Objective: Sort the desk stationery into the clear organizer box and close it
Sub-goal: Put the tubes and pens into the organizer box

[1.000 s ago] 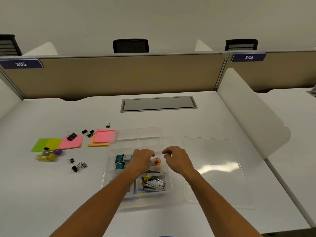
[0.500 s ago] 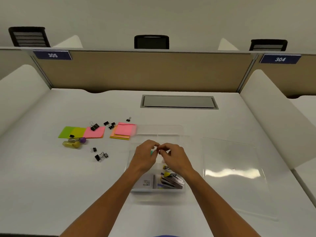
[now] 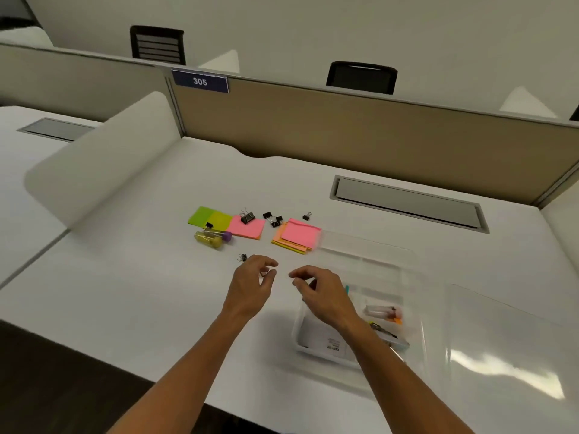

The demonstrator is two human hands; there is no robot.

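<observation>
Step in hand: sorting, and we're mid-collection. Both hands hover over the white desk (image 3: 125, 308) at centre frame, between the loose stationery and the organizer box (image 3: 410, 311) at lower right.
Left hand (image 3: 250, 286): fingers curled, thumb and forefinger close together over something small and dark. It looks like a pinch on a clip, but too small to tell.
Right hand (image 3: 322, 292): loosely curled, fingertips apart, nothing visible in it. It hangs over the box's near-left corner.
Nearest target: a small binder clip (image 3: 242, 257) lies on the desk just beside the left hand's knuckles, to their upper left, apparently not touching.
Further targets: up-frame from the hands, the big binder clip (image 3: 247, 217) sits on the pink sticky note (image 3: 246, 227). A cluster of black clips (image 3: 273, 219) and a lone clip (image 3: 306, 216) lie on the desk close by.
Also waiting: the green notes (image 3: 206, 216), the yellow tube with a purple cap (image 3: 213, 239) and the pink-and-orange note stack (image 3: 297, 235), which touches the box's far-left edge.
Box: open, with pens and a paper packet already in its near compartments; far compartments look empty.
Lid (image 3: 507, 355): lying flat at lower right, beside the box.
Next move, my read: a short reach up-left for that small clip, a fine fingertip pinch, then carry it right into a free compartment.
Progress: plenty left; closing is far off.
</observation>
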